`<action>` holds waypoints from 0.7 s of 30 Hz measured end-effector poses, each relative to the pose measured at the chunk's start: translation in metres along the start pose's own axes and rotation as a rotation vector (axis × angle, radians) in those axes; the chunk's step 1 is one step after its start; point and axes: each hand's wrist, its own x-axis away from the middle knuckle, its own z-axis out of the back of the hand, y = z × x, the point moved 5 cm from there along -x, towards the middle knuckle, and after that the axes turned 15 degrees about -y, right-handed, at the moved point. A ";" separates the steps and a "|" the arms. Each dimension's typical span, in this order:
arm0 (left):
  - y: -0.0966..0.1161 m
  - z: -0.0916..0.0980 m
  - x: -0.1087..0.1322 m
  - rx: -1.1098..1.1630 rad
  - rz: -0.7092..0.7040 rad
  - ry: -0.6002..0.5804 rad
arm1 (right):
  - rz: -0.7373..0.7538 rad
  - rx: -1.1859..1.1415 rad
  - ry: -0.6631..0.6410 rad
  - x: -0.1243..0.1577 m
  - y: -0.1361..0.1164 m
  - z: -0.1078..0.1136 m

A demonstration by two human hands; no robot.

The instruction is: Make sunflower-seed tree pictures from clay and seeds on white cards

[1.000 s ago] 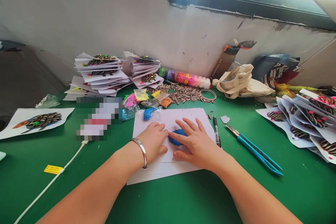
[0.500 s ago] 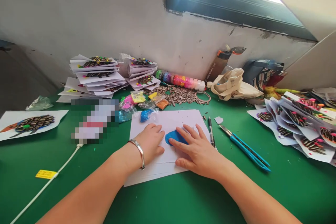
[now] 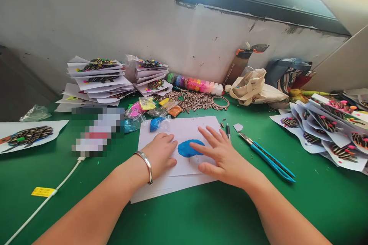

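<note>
A flattened blue clay oval (image 3: 188, 148) lies on white paper (image 3: 152, 189), with thin pencil lines beneath it. My left hand (image 3: 161, 153), a silver bracelet at its wrist, rests flat on the paper left of the clay, holding nothing. Fingers spread, my right hand (image 3: 220, 153) is at the right side of the clay, one fingertip over it; whether that finger touches cannot be told. A small bag of blue clay (image 3: 156, 123) sits at the paper's top left edge.
A blue craft knife (image 3: 267, 157) and a pen (image 3: 228, 132) lie right of the paper. Behind are sunflower seeds (image 3: 195, 101), clay bags (image 3: 135, 110) and a bottle (image 3: 238, 65). Stacked seed pictures (image 3: 105, 84) stand left, more (image 3: 322, 126) right. A cable (image 3: 43, 206) crosses the left side.
My right hand has shifted off most of the blue clay toward the right, uncovering more of it. My left hand stays on the paper. The whole view has shifted slightly.
</note>
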 end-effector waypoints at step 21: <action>0.006 0.011 0.003 -0.004 0.016 -0.041 | 0.052 -0.072 -0.081 0.001 0.003 0.000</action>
